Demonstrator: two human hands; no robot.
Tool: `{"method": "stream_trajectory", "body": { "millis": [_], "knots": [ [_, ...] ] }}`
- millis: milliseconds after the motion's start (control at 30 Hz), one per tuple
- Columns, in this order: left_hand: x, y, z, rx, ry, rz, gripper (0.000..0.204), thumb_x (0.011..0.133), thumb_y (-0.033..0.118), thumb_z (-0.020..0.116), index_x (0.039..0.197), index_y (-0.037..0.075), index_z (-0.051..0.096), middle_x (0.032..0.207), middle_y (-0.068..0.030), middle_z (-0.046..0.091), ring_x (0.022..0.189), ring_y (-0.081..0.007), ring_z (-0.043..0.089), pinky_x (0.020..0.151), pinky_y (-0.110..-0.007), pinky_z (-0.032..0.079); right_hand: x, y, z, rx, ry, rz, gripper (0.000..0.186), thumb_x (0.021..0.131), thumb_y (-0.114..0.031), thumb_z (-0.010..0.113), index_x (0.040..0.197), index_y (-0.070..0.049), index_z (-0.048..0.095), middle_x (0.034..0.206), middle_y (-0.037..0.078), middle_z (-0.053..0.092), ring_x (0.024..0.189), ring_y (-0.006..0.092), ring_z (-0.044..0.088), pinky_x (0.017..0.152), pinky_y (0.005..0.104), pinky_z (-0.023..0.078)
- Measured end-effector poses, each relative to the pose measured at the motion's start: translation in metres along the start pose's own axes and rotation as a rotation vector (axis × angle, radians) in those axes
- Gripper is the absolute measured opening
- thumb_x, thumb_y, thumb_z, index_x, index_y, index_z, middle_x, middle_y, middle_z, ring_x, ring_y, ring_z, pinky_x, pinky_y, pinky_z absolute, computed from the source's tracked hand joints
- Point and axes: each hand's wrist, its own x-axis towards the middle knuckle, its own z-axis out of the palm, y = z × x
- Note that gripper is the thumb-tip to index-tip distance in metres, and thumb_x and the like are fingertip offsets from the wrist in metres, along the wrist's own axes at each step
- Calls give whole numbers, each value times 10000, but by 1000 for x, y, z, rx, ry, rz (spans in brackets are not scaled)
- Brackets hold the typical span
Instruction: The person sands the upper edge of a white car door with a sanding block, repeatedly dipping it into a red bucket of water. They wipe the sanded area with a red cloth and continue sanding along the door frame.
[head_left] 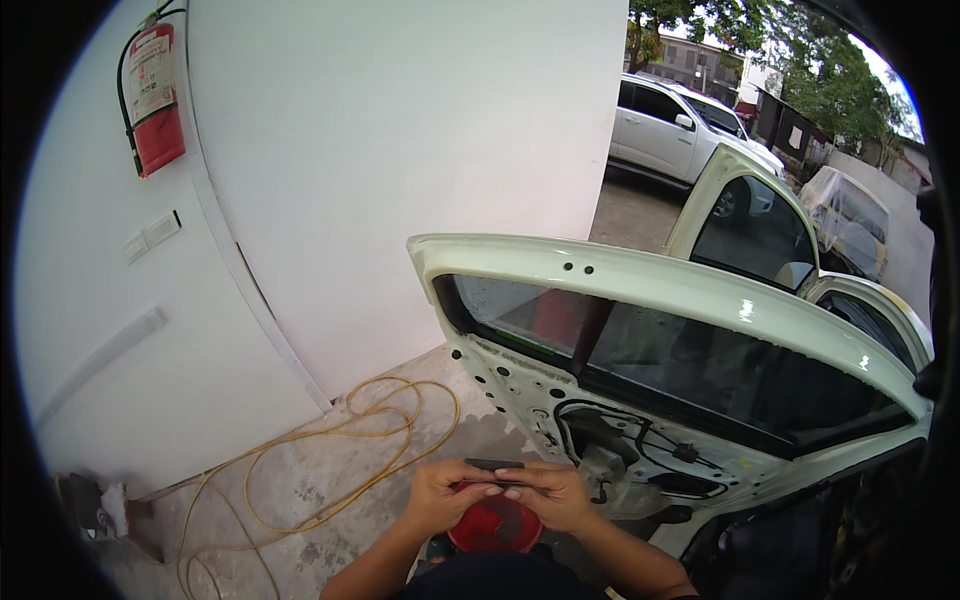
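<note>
Hose (300, 460), yellow, looped on floor at left: trip/snag risk if person steps back. Left hand (440, 495) & right hand (555, 493) pressed together, both pinching small dark flat strip (493, 464) over red round container (494, 525) near lap; weak pinch could drop it. Stripped car door (640, 350) just right, edge close; free room mostly left by wall (400, 150).
</note>
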Motion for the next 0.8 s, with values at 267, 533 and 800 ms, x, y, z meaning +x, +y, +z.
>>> {"method": "stream_trajectory", "body": {
  "millis": [267,533,800],
  "knots": [
    [-3,-2,16,-335,70,-150,129,888,-35,780,1012,-36,744,930,-94,755,870,-124,706,788,-259,574,-9,9,1,45,134,74,262,970,-164,742,1209,-57,764,893,68,709,742,117,597,680,265,475],
    [1,-1,19,-332,0,-217,136,877,-79,768,1009,-66,736,978,-132,758,909,-145,716,827,-277,593,-19,5,-7,92,95,206,266,939,-154,775,1188,-61,772,840,45,660,749,104,594,665,251,461],
    [-5,-7,36,-511,164,-227,137,864,-110,752,989,-65,719,936,-150,752,840,-167,721,794,-278,596,-31,8,-1,-42,210,134,227,954,-149,761,1161,-58,779,847,46,664,749,104,591,673,252,464]
  ]
}}
